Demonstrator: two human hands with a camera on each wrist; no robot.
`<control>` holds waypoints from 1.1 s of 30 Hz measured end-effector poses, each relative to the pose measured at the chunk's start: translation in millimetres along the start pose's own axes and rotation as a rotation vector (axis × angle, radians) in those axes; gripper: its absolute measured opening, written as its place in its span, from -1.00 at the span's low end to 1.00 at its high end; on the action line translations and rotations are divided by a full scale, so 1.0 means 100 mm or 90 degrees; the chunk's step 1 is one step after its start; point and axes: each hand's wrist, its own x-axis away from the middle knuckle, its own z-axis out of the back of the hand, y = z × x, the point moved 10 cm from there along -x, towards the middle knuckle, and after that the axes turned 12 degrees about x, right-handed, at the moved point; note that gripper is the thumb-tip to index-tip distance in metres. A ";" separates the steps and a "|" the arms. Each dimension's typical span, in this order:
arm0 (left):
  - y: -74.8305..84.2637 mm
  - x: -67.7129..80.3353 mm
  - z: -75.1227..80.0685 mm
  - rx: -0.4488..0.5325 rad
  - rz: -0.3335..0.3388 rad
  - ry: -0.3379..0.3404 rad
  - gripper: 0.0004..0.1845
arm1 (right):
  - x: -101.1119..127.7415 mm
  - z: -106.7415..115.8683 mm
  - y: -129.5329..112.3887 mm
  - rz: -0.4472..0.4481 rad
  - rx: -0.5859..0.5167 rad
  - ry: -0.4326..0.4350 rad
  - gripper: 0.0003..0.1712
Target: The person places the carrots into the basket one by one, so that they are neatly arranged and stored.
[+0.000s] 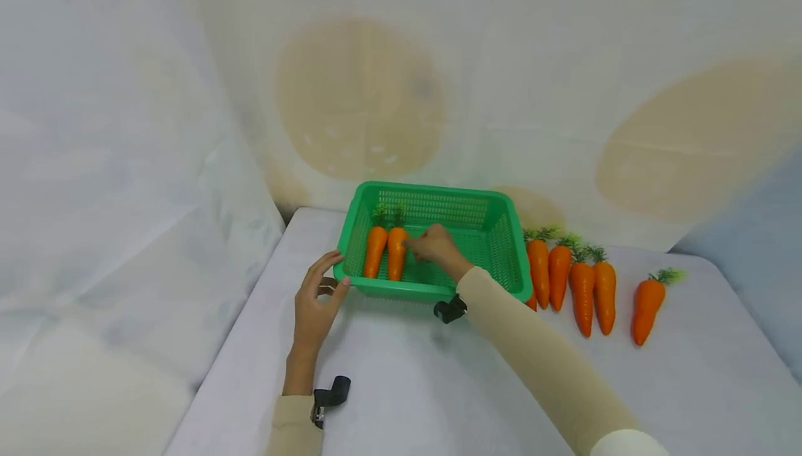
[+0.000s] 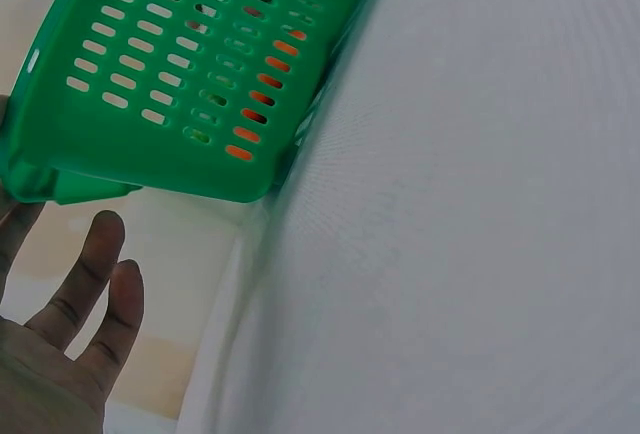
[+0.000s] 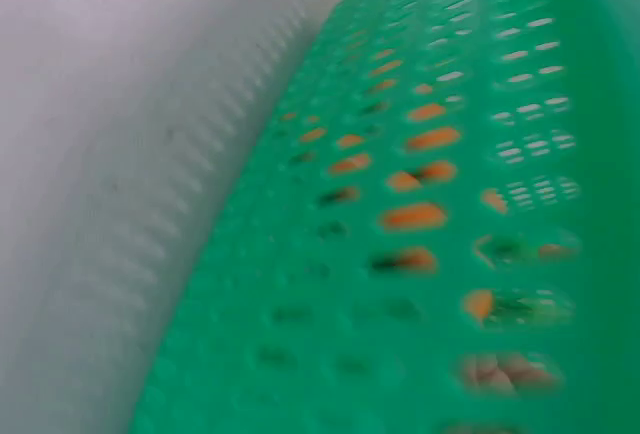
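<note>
Right hand point(image 1: 434, 247) reaches over the near rim of the green perforated plastic basket point(image 1: 495, 200), fingers curled on the second of two orange plastic carrots point(image 1: 397, 253), which lies beside the first orange carrot point(image 1: 375, 250) at the basket's 9 o'clock end. Left hand point(image 1: 316, 299) rests relaxed, fingertips touching the basket's near-left corner at 7 o'clock. At 3 o'clock, outside the basket on the pale cloth-covered table point(image 1: 401, 386), lie more orange carrots with green tops point(image 1: 583, 282); no brand, label or writing is readable anywhere.
</note>
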 end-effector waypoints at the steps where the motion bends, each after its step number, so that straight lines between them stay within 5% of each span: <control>1: 0.04 0.00 0.00 -0.001 -0.001 -0.001 -0.55 | 0.05 0.04 -0.02 0.014 -0.013 0.001 -0.55; 4: 0.07 0.01 -0.01 -0.003 -0.007 -0.003 -0.55 | 0.20 0.22 -0.09 0.065 -0.040 0.012 -0.56; 9: -0.12 0.02 0.00 -0.009 -0.005 0.001 -0.53 | 0.40 0.55 -0.10 0.110 -0.083 0.038 -0.59; 17: -0.27 0.04 0.03 -0.004 0.006 -0.003 -0.53 | 0.64 0.90 0.14 0.136 -0.128 0.068 -0.57; 23: -0.21 0.05 0.01 -0.014 0.010 -0.004 -0.53 | 0.79 1.14 0.38 0.151 -0.094 0.091 -0.50; 33: 0.10 0.02 -0.03 -0.006 0.008 -0.008 -0.55 | 0.87 1.51 0.82 0.128 -0.092 0.142 -0.46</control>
